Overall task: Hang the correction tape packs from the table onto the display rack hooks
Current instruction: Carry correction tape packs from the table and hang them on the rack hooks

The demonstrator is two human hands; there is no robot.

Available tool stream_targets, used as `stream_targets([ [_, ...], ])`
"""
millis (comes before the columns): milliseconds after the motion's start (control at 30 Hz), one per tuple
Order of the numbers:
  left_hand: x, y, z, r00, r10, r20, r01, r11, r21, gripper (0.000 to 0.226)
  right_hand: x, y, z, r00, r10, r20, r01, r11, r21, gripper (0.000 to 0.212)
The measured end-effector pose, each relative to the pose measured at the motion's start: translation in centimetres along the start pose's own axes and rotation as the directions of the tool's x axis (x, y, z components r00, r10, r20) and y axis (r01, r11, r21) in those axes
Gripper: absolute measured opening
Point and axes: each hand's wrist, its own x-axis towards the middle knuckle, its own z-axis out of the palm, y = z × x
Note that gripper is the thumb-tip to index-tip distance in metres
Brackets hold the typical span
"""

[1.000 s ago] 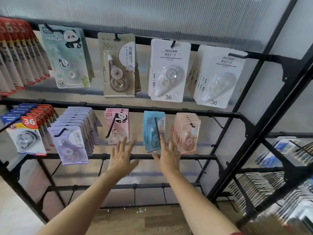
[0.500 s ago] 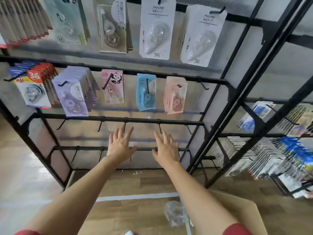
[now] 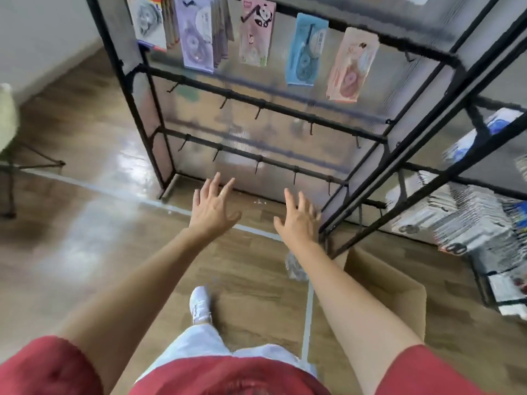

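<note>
Both arms reach forward and down in front of the black display rack (image 3: 285, 108). My left hand (image 3: 212, 205) is empty with fingers spread, and so is my right hand (image 3: 299, 219). Both hover over the floor, below the rack's lowest bar of bare hooks (image 3: 258, 163). Correction tape packs hang on the bar above: purple packs (image 3: 196, 35), a pink panda pack (image 3: 256, 31), a blue pack (image 3: 305, 49) and peach packs (image 3: 350, 64). No table is in view.
A second black rack (image 3: 462, 223) at the right holds several hanging packs. An open cardboard box (image 3: 390, 286) stands on the wooden floor at my right, with a crumpled plastic bag (image 3: 296, 267) beside it. A chair (image 3: 8, 155) stands at far left. My white shoe (image 3: 199, 305) shows below.
The view has tilted down and swung left, so the rack's upper rows have left the frame. Both empty hands have dropped from the middle row to below the lowest hooks.
</note>
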Motion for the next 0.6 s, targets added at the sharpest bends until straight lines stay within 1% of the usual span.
stream_targets([
  [133,-4.9,-4.7,-2.0,0.993,-0.099,-0.069,0.097,0.995,-0.029,0.08,-2.0,-5.0,0.8,0.998,-0.058,-0.003,0.058,0.997,0.042,0.071],
  [233,-8.6,-9.5,-4.2,0.967,-0.225,-0.122,0.22,0.974,-0.052,0.078,-3.7,-10.6,1.8,0.988,-0.151,0.032,0.15,0.988,0.031,0.072],
  [333,-12.8,-15.0,-6.6,0.918,-0.36,-0.167,0.356,0.933,-0.055,0.078,-5.7,-17.4,3.1,0.958,-0.282,0.051,0.282,0.959,-0.011,0.073],
  [433,-17.9,-20.6,-8.8,0.858,-0.48,-0.185,0.477,0.877,-0.064,0.077,-8.7,-24.7,4.9,0.913,-0.401,0.073,0.407,0.91,-0.079,0.072],
  [533,-23.0,-26.4,-11.3,0.809,-0.547,-0.214,0.548,0.834,-0.059,0.076,-12.2,-32.4,6.8,0.866,-0.487,0.117,0.499,0.859,-0.118,0.072],
  [600,-26.7,-30.4,-13.2,0.771,-0.589,-0.242,0.595,0.802,-0.059,0.076,-14.9,-37.6,8.4,0.832,-0.536,0.144,0.552,0.826,-0.115,0.072],
])
